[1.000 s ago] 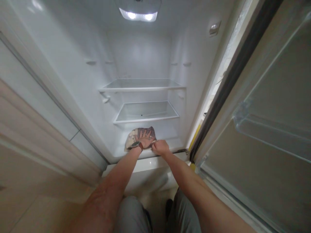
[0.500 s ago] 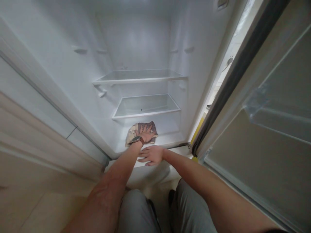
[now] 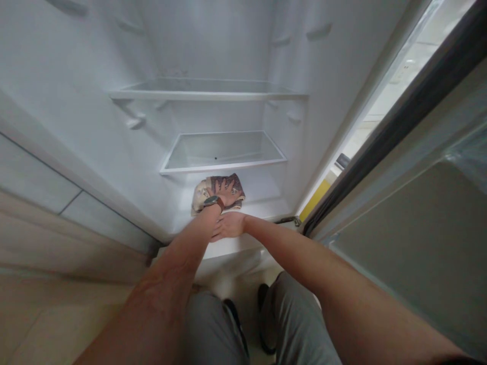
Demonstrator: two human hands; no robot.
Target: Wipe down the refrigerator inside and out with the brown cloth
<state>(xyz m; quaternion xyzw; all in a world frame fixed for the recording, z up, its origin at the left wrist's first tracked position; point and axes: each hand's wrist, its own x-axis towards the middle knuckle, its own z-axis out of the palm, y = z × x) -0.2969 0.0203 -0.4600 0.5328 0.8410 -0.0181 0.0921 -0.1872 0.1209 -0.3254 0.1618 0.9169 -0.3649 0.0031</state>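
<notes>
A folded brown and cream cloth (image 3: 201,195) lies on the floor of the white refrigerator compartment (image 3: 262,187). On top of it rests my left hand (image 3: 225,194), flat with fingers spread, a watch (image 3: 213,201) on its wrist. My right hand (image 3: 230,225) is stretched out at the compartment's front edge, just below the left wrist. Its fingertips pass behind my left forearm and are partly hidden. The right hand holds nothing that I can see.
Above the cloth sit a lower glass shelf (image 3: 224,151) and an upper shelf (image 3: 213,95). The open refrigerator door (image 3: 411,253) stands along the right, with a yellow strip (image 3: 315,199) beside its hinge. A tiled wall (image 3: 110,218) runs along the left.
The view has moved closer and tilted, so the shelves look larger. My right hand has shifted left, its fingers now partly behind my left forearm. My left hand stays on the cloth.
</notes>
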